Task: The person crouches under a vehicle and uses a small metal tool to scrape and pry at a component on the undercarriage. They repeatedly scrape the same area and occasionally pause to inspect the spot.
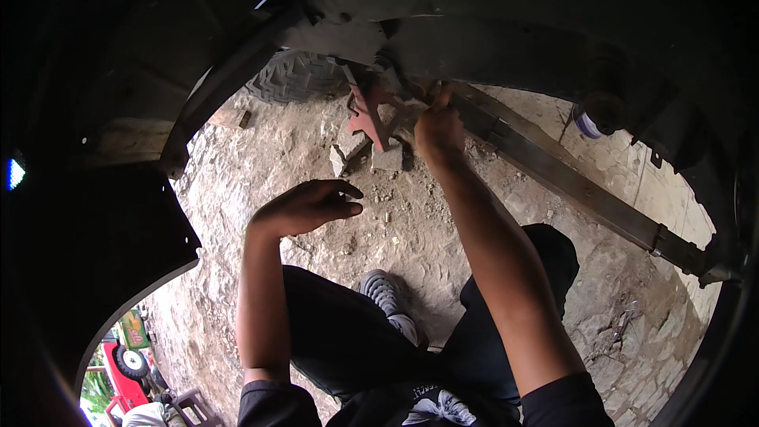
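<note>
My right hand (440, 128) reaches up under the dark underside of a vehicle. Its fingers are closed beside the inner end of a long metal bar (581, 183), and what they hold is hidden. Lower and to the left, my left hand (312, 207) hangs in the air above the dirt floor with nothing in it, its fingers loosely bent and thumb apart. Ahead of both hands stands a red metal stand (368, 120), close to a grey block (387, 156) and another broken block (346, 152).
A chunky tyre (292, 77) sits at the back left, with a small wood piece (229, 117) near it. Dark body panels (103, 221) curve around me. A white and purple container (587, 125) stands beyond the bar. At lower left outside is a red vehicle (122, 383).
</note>
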A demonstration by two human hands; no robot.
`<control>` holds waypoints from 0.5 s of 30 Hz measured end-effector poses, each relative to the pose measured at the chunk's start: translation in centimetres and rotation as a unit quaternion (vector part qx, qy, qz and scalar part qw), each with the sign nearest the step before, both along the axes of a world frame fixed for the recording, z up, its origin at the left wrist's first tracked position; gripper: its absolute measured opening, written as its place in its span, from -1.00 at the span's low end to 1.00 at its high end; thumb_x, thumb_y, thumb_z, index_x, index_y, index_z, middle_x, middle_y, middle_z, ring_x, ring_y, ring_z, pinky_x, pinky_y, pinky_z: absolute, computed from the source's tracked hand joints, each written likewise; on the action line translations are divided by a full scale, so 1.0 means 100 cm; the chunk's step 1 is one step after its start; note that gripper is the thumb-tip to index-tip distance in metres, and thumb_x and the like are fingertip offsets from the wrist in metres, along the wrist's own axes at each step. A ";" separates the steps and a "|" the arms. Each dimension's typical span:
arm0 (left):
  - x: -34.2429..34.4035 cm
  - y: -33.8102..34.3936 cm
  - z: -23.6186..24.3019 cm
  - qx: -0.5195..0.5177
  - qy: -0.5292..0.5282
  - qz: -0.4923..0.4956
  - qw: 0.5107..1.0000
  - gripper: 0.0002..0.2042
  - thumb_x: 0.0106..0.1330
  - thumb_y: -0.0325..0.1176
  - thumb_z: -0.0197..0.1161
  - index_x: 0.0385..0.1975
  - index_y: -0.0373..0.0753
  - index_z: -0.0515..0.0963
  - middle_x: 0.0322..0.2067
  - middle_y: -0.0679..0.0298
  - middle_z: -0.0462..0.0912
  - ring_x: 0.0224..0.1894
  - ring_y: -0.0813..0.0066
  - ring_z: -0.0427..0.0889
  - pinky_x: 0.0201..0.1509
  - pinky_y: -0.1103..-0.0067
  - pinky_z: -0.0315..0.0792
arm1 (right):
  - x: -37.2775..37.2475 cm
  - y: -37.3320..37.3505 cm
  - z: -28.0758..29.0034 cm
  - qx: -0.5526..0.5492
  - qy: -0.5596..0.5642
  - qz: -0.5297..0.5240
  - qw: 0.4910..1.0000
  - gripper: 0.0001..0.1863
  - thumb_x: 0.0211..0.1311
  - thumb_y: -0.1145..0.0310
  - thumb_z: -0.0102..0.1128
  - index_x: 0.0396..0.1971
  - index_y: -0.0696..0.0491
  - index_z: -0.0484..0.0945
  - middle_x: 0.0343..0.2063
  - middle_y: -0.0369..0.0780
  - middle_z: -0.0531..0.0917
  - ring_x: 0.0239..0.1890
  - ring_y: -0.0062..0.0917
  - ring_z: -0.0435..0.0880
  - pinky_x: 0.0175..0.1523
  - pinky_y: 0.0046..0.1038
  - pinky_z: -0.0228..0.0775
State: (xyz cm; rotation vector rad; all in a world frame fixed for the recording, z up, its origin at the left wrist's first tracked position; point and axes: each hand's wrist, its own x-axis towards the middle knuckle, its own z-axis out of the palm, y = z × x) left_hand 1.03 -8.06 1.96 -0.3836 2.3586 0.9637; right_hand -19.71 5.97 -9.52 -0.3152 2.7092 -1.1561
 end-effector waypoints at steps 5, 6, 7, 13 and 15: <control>0.005 -0.008 -0.018 -0.057 0.038 -0.018 0.997 -0.42 0.44 0.14 0.29 0.17 -0.27 0.59 -0.17 0.05 0.77 -0.11 0.24 0.75 0.04 0.42 0.58 | 0.027 0.015 0.008 -0.039 -0.048 0.042 0.997 -0.07 0.42 0.36 0.07 0.56 0.16 -0.36 -0.13 0.29 0.68 -0.10 0.13 0.74 0.03 0.06 0.62; -0.003 -0.003 -0.016 -0.060 0.043 -0.030 0.997 -0.42 0.43 0.13 0.30 0.17 -0.28 0.59 -0.18 0.05 0.77 -0.12 0.24 0.75 0.02 0.42 0.58 | 0.029 0.025 0.001 -0.023 -0.071 0.052 0.996 -0.06 0.42 0.39 0.04 0.56 0.17 -0.40 -0.17 0.27 0.69 -0.12 0.14 0.74 0.01 0.08 0.61; -0.011 0.003 -0.013 -0.065 0.043 -0.045 0.996 -0.42 0.43 0.13 0.31 0.17 -0.29 0.59 -0.19 0.05 0.77 -0.13 0.24 0.75 0.00 0.41 0.58 | 0.031 0.039 -0.010 -0.050 -0.028 0.064 0.996 -0.11 0.46 0.37 0.03 0.56 0.17 -0.34 -0.23 0.26 0.71 -0.20 0.15 0.75 -0.08 0.08 0.62; -0.024 0.052 -0.028 -0.062 0.026 -0.069 0.995 -0.43 0.39 0.02 0.38 0.15 -0.38 0.57 -0.24 -0.03 0.79 -0.20 0.20 0.80 -0.07 0.37 0.61 | 0.048 0.087 -0.052 -0.093 0.040 0.130 0.986 -0.15 0.48 0.32 0.06 0.55 0.17 -0.25 -0.36 0.22 0.71 -0.32 0.18 0.73 -0.22 0.11 0.61; -0.021 0.065 -0.037 -0.071 -0.001 -0.090 0.993 -0.41 0.37 0.03 0.39 0.18 -0.35 0.56 -0.21 -0.07 0.78 -0.11 0.10 0.80 0.01 0.32 0.63 | 0.057 0.102 -0.052 -0.131 0.022 0.129 0.983 -0.14 0.48 0.25 0.07 0.55 0.11 -0.24 -0.36 0.20 0.72 -0.31 0.18 0.73 -0.19 0.13 0.60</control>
